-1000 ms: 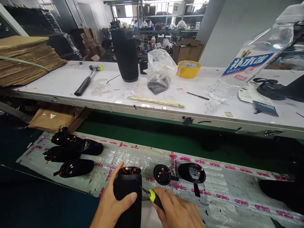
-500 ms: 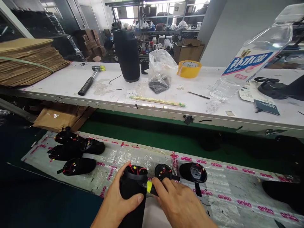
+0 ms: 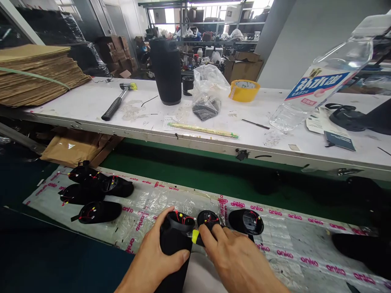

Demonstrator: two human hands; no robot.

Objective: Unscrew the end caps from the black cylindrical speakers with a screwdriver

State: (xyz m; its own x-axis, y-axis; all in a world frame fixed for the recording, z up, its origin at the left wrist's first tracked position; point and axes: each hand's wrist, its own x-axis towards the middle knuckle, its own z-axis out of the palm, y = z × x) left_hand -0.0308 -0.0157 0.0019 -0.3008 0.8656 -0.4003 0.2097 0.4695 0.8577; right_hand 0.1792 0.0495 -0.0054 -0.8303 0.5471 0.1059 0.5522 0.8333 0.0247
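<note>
Workshop setting: loaded shelving (image 3: 168, 4) at the back, white bench (image 3: 262, 108) across the middle, and below it a low surface (image 3: 148, 199) covered in pink-printed plastic sheeting.

Work piece: black cylinder (image 3: 174, 245), tilted, at the near edge of the low surface, open end up; red wires (image 3: 184, 218) show inside its mouth.

Left hand (image 3: 154, 258): grip closed about the cylinder's side, thumb across the front. Right hand (image 3: 233, 254): fingers wrapped on the handle of a yellow-collared tool (image 3: 194, 237), held against the side just below the rim. Tool tip hidden; cannot tell how deep it sits.

Nearby: four wired black pieces (image 3: 105, 212) to the left, two more (image 3: 246, 221) to the right.

Step in hand (judged): working the edge beneath the rim. Next move likely calls for a firm left grip, small controlled strokes, and a tip clear of wires and fingers.
</note>
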